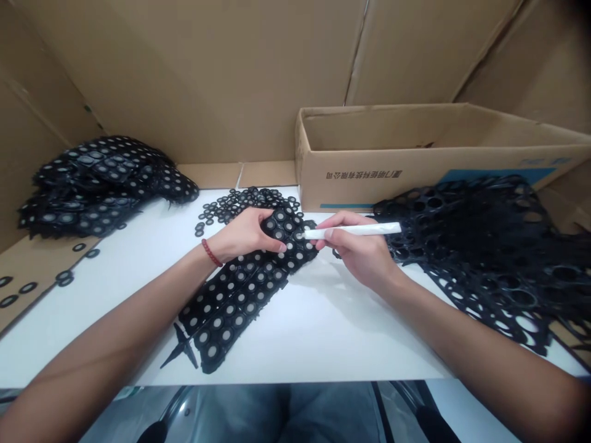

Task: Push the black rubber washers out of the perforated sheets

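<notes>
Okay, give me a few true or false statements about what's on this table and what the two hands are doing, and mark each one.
1. The right hand holds a white stick. True.
2. The left hand rests on a black rubber sheet. True.
3. The cardboard box sits at the left. False: it is at the back right.
4. The left wrist is bare. False: it wears a red bracelet.
5. Loose black rings lie behind the hands. True.
</notes>
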Available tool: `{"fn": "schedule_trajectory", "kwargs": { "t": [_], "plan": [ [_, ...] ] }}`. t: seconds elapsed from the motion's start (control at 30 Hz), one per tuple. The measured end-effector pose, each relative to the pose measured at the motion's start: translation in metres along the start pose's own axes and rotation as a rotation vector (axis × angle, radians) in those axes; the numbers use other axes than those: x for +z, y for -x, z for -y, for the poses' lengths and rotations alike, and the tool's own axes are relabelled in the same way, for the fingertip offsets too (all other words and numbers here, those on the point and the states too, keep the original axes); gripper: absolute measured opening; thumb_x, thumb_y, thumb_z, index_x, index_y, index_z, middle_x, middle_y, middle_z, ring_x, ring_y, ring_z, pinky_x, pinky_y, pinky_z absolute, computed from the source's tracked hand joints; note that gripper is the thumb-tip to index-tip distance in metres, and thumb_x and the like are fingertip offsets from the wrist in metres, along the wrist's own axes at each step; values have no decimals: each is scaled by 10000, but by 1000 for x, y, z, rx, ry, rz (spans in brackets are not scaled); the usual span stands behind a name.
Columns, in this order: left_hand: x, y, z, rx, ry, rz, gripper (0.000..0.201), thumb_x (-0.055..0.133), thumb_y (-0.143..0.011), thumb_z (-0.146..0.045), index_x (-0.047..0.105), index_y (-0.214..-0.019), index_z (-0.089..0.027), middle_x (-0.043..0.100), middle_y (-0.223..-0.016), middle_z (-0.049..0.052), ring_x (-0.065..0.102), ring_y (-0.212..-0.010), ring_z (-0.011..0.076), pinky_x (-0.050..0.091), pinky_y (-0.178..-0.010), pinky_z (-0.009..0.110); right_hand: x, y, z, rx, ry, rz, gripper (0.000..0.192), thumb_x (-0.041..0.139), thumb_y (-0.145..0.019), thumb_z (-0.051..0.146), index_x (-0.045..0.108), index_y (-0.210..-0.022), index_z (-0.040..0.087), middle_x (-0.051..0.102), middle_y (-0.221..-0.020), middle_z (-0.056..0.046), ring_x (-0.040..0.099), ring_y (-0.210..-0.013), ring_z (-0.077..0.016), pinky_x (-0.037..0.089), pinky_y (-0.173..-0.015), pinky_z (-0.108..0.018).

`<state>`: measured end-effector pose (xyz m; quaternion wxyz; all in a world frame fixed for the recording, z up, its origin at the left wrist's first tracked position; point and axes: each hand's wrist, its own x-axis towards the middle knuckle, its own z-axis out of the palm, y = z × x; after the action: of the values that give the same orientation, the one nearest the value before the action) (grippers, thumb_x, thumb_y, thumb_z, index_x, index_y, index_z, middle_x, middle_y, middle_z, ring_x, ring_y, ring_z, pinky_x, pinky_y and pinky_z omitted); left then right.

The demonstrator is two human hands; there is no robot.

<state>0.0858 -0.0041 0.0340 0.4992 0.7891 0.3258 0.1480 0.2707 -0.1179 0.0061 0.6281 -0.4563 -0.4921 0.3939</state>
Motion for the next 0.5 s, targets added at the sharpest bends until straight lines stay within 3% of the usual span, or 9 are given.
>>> {"fn": "schedule_trajectory", "kwargs": {
  "t": [0.2, 0.5],
  "plan": [
    [1, 12, 3, -15, -25, -33, 238, 773, -560, -299, 595, -594, -144, 591, -584, -41, 493, -524, 92, 352, -496, 213, 4, 5, 17, -54, 339, 51, 90, 616, -678, 114, 670, -705, 181, 696, -622, -6, 641, -610, -165, 483, -600, -286],
    [3, 16, 3, 12, -136, -74, 351, 766, -574, -371, 500, -508, -152, 466, -475, -59, 370, -441, 63, 270, -413, 201, 7, 7, 16, -123, 486, 73, 80, 622, -710, 126, 668, -722, 191, 706, -648, 1, 642, -627, -158, 488, -613, -274]
  ]
}}
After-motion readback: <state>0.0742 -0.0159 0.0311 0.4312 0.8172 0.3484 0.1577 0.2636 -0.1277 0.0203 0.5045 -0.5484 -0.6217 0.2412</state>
